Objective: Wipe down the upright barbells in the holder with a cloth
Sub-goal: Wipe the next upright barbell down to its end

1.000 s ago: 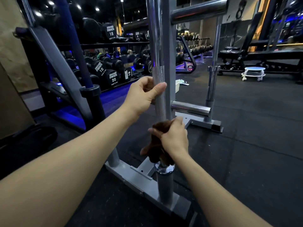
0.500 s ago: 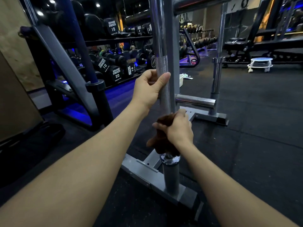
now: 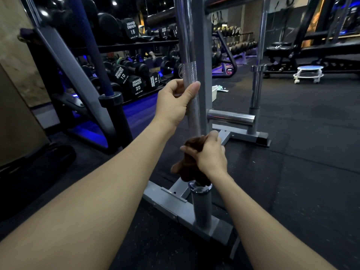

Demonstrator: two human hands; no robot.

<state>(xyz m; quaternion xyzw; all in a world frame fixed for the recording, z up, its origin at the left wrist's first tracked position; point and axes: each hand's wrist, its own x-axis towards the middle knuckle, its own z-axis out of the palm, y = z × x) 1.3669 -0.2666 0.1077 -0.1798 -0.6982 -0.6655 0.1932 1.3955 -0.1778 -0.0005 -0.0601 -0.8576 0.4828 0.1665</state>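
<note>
A chrome barbell (image 3: 187, 41) stands upright in the grey holder (image 3: 165, 199), its lower sleeve (image 3: 201, 209) set in the base. My left hand (image 3: 175, 102) grips the bar at its knurled part. Lower down, my right hand (image 3: 209, 154) holds a brown cloth (image 3: 187, 166) wrapped round the bar just above the collar. A second upright bar (image 3: 257, 78) stands at the holder's far end, and a dark blue one (image 3: 91, 51) stands to the left.
A dumbbell rack (image 3: 132, 78) with several black dumbbells runs behind the holder. A chrome peg (image 3: 231, 117) sticks out of the grey post. A white stool (image 3: 307, 74) and benches stand at the far right. Black rubber floor (image 3: 292, 162) lies all round.
My right hand with the cloth has slid slightly up the bar from just above the collar. My left hand keeps its grip on the knurled part.
</note>
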